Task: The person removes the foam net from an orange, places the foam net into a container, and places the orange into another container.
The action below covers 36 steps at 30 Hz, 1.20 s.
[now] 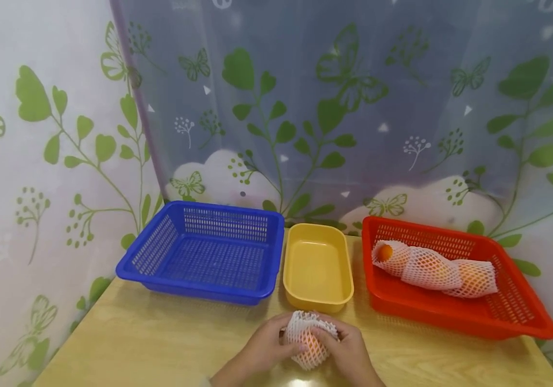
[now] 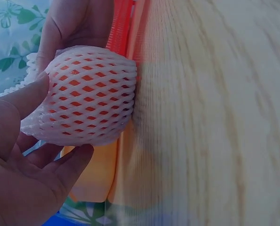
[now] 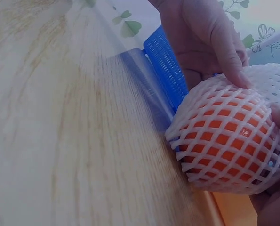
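An orange fruit in a white foam net sleeve (image 1: 311,344) is held between both hands, close over the front of the table. My left hand (image 1: 267,344) grips its left side, thumb across the net and fingers beneath, as the left wrist view shows. On the other side my right hand (image 1: 349,349) pinches the sleeve near its upper opening with the thumb on top. Through the mesh the orange skin (image 3: 229,136) shows in the right wrist view. The yellow tray (image 1: 317,269) stands just beyond the hands.
To the left sits a blue basket (image 1: 199,293) with slotted walls. The red basket (image 1: 431,317) at the right holds several net-wrapped orange fruits (image 1: 433,269) in a row. A leaf-patterned curtain (image 1: 266,107) hangs behind the wooden table (image 1: 160,344).
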Tool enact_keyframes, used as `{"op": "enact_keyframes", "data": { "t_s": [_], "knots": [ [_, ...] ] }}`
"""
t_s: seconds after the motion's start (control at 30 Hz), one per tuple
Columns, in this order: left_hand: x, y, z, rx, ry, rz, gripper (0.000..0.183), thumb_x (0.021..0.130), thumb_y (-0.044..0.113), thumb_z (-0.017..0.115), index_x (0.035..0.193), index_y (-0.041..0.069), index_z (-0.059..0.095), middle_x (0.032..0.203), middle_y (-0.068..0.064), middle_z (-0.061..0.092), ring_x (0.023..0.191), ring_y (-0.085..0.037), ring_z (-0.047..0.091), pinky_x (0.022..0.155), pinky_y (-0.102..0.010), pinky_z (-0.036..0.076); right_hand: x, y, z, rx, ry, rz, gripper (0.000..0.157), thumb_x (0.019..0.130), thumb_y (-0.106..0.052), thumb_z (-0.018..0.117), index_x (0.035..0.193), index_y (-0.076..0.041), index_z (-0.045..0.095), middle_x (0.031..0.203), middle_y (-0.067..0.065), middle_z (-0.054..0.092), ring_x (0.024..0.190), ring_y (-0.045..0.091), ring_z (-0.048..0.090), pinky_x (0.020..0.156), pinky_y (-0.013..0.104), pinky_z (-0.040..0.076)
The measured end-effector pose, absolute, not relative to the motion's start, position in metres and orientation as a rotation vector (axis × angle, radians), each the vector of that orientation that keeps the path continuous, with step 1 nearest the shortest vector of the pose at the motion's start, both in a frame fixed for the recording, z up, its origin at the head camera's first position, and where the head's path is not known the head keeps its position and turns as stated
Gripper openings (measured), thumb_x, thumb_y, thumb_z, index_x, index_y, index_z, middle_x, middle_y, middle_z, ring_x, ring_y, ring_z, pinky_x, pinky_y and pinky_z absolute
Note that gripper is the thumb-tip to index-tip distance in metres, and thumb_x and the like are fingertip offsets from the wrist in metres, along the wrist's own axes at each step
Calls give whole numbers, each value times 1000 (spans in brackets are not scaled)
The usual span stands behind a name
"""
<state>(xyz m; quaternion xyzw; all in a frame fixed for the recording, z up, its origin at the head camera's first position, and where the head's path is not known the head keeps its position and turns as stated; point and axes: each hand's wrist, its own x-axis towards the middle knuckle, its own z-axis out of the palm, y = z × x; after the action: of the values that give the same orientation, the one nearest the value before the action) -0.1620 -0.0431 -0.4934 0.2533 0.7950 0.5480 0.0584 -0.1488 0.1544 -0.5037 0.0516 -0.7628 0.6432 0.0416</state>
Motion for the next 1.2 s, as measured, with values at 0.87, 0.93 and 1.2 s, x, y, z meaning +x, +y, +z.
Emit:
{"op": "enact_keyframes", "data": {
  "t_s": [0.87, 0.93, 1.2],
  "knots": [
    [-162, -37, -493, 496, 2554, 1863, 18, 78, 8, 79, 95, 4, 76, 90, -3, 74, 80, -6, 62, 70, -21, 52, -148, 166, -512, 298, -2443, 2027, 48, 85, -10, 74, 130, -2, 59, 134, 13, 58, 116, 3, 54, 96, 18, 42],
    [-162, -37, -493, 484, 2556, 1864, 18, 78, 9, 79, 95, 5, 76, 88, -2, 74, 77, -5, 61, 68, -21, 52, -148, 167, -512, 309, -2455, 2011, 48, 86, -12, 74, 131, -3, 60, 135, 10, 58, 117, 3, 53, 96, 18, 42],
    [-165, -38, -490, 512, 2534, 1822, 20, 81, 12, 78, 99, 3, 75, 92, -3, 73, 81, -5, 62, 71, -21, 53, -151, 170, -512, 369, -2479, 2007, 50, 86, -15, 74, 132, -3, 59, 134, 11, 59, 115, 6, 56, 94, 20, 45]
  ]
}}
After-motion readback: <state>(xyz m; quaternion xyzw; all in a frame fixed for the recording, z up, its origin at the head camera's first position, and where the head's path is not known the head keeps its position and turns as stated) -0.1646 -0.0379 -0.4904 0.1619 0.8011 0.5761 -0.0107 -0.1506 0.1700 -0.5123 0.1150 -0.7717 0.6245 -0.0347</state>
